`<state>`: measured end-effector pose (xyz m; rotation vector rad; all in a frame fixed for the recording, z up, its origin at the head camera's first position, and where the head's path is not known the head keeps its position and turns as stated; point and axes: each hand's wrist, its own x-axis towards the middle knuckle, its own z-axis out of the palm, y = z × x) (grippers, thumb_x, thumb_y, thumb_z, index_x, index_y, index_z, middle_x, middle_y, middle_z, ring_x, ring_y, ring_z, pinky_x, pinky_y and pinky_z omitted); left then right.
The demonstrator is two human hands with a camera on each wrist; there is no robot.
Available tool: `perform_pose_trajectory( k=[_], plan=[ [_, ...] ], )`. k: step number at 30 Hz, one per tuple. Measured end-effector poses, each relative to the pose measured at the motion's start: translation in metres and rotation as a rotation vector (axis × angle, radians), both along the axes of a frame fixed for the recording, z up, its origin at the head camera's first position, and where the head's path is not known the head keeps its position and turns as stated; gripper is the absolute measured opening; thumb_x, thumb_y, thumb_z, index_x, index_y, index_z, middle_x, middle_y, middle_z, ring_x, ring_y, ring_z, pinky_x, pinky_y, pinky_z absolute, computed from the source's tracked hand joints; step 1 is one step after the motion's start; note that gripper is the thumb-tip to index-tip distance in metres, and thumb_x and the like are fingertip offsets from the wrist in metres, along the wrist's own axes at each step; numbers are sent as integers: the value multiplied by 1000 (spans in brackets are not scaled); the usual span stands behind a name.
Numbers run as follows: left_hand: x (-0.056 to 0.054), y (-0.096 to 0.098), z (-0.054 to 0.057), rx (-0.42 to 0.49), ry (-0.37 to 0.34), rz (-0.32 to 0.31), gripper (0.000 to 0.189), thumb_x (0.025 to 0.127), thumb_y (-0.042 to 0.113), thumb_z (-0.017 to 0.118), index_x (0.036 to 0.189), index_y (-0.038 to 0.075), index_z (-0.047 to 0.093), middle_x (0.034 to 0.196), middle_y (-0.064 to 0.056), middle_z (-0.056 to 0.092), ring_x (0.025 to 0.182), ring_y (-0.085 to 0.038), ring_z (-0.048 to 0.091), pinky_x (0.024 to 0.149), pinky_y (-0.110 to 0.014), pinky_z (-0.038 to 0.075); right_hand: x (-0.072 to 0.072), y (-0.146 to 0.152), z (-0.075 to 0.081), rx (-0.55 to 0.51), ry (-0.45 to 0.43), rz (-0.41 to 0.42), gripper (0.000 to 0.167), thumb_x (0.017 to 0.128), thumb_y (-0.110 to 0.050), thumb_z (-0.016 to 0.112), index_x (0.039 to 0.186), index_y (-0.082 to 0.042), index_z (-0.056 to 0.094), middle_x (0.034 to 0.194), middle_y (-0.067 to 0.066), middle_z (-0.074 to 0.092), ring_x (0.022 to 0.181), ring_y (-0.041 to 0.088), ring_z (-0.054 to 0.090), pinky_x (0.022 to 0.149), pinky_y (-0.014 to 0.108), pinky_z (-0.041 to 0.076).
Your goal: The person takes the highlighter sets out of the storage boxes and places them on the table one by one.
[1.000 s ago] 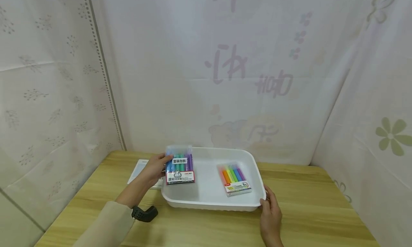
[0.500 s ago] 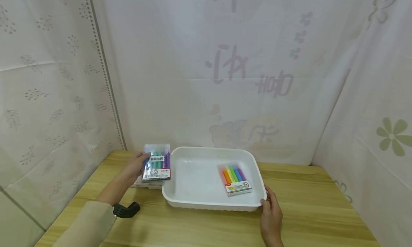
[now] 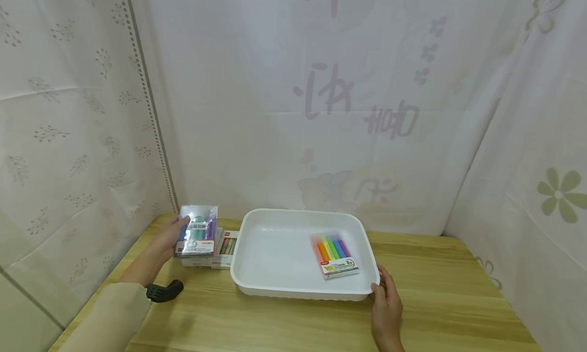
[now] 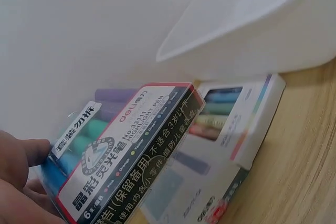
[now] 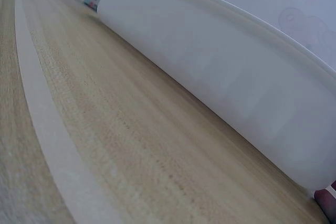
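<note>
My left hand (image 3: 166, 242) pinches a clear pack of highlighters (image 3: 197, 235), blue, green and purple, its thumb on the front. The pack is tilted above two flat boxes left of the white plastic tray (image 3: 275, 255). One is a white windowed box (image 4: 247, 114) with coloured sticks; the other, a pale box (image 4: 184, 187), is partly hidden by the pack. My right hand (image 3: 387, 311) grips the tray's front right corner, thumb on the rim. In the tray's right half lies a second pack of highlighters (image 3: 336, 255), in rainbow colours.
Everything stands on a wood-grain table (image 3: 435, 291). Pale patterned curtains (image 3: 275, 138) hang behind it and on both sides. The tray's long side wall (image 5: 210, 61) fills much of the right wrist view.
My left hand has carried the blue, green and purple highlighter pack leftward, from over the tray's left end to above the boxes. The right hand, tray and rainbow pack have stayed put.
</note>
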<state>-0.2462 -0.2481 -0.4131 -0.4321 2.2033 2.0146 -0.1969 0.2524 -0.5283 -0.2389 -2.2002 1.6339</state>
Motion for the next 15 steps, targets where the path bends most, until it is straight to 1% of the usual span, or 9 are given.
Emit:
perform_pose_trajectory(
  k=[2, 4, 8, 10, 12, 14, 15],
  plan=[
    [-1, -6, -2, -3, -8, 7, 72, 110, 38, 31, 161, -1, -1, 129, -10, 54, 90, -4, 59, 79, -22, 54, 0, 0, 1, -1, -2, -1, 49, 104, -10, 38, 151, -16, 46, 137, 16, 60, 105, -11, 55, 81, 1, 46],
    [-2, -12, -4, -13, -15, 11, 72, 110, 38, 31, 161, -2, -1, 126, -8, 55, 90, -5, 59, 78, -23, 54, 0, 0, 1, 1, -6, -4, 48, 104, -10, 38, 151, -15, 46, 137, 16, 60, 105, -11, 55, 81, 1, 45],
    [-4, -26, -9, -37, -16, 19, 69, 110, 36, 30, 160, -3, 3, 104, 4, 61, 83, -3, 61, 74, -24, 56, 0, -1, 2, 8, -16, -14, 49, 103, -10, 38, 151, -16, 46, 137, 17, 60, 105, -10, 55, 81, 1, 45],
    [-4, -34, -12, -53, -20, 21, 69, 110, 36, 29, 160, -3, 3, 97, 8, 61, 81, -2, 62, 73, -24, 56, 0, -1, 2, 13, -22, -17, 49, 104, -10, 38, 151, -16, 46, 138, 16, 60, 105, -10, 55, 81, 0, 44],
    [-4, -41, -14, -80, -27, 10, 70, 110, 37, 29, 160, -3, 1, 97, 9, 61, 80, -1, 61, 73, -23, 56, 0, -1, 1, 17, -28, -18, 49, 104, -11, 38, 152, -17, 46, 139, 17, 60, 105, -11, 54, 81, 0, 44],
    [-5, -48, -18, -111, -36, 5, 70, 110, 37, 28, 160, -3, -1, 99, 7, 61, 80, -1, 60, 73, -23, 55, 0, 0, 1, 15, -33, -15, 49, 104, -10, 37, 152, -16, 45, 140, 17, 59, 105, -12, 53, 81, 0, 44],
    [-6, -51, -20, -137, -41, 8, 71, 110, 38, 27, 160, -4, -1, 104, 0, 62, 82, -2, 60, 73, -23, 54, 0, 0, 0, 11, -38, -15, 50, 104, -10, 37, 153, -16, 44, 141, 16, 58, 106, -12, 53, 82, 0, 44]
  ],
)
